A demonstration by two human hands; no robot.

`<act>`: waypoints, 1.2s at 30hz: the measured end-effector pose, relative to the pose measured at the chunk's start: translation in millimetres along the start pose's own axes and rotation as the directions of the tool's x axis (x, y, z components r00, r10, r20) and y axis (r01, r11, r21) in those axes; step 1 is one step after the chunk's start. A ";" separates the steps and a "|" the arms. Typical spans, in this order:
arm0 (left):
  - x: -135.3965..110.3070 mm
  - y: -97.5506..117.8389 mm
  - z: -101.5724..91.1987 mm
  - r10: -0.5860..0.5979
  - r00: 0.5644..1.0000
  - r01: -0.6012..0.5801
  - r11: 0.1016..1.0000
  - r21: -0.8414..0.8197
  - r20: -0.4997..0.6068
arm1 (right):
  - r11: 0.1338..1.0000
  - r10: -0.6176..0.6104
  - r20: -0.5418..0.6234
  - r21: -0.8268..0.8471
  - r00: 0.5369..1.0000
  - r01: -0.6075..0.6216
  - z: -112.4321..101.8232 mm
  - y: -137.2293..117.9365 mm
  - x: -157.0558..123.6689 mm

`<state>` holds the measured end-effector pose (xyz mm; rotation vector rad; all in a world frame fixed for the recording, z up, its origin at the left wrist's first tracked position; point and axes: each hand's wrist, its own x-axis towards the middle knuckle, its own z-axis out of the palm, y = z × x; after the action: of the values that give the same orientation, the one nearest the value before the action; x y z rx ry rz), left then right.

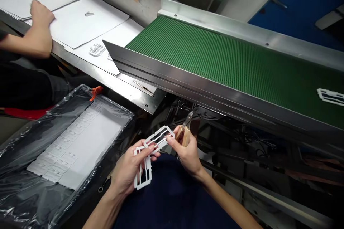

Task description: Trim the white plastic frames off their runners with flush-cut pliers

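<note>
My left hand (133, 166) is closed on two white plastic frames with long slots. The lower plastic frame (143, 183) hangs down from my fingers, and the upper plastic frame (154, 139) crosses over it and slants up to the right. My right hand (189, 150) grips a pair of nippers (186, 132) with tan handles, its metal jaws pointing up. The thumb of that same hand also presses on the right end of the upper frame.
A green conveyor belt (215, 57) with metal side rails carries another white frame (331, 96) at right. On the left, a plastic-lined bin (16, 150) holds white parts (80, 146) in rows. Another person's hand (40, 14) rests by papers (86, 25). A pen (143, 87) lies near the table edge.
</note>
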<state>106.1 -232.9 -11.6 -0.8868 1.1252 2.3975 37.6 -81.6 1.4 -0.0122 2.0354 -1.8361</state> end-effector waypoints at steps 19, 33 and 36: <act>15.0 19.3 -11.2 -0.026 0.995 -0.007 0.949 0.316 0.099 | 0.993 0.121 0.270 -0.033 0.955 -0.117 -13.8 6.7 30.4; 25.6 18.5 -7.2 0.023 0.999 -0.030 0.963 0.267 0.027 | 0.980 0.150 0.361 0.071 0.921 -0.187 -8.9 12.2 36.5; 24.0 17.7 -5.4 0.054 0.998 -0.049 0.968 0.245 -0.012 | 0.963 0.194 0.324 0.118 0.926 -0.243 -11.1 13.8 34.6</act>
<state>80.8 -247.1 -20.2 -0.8066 1.4302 2.2298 6.0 -78.4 -20.9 -0.0264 1.6068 -1.7244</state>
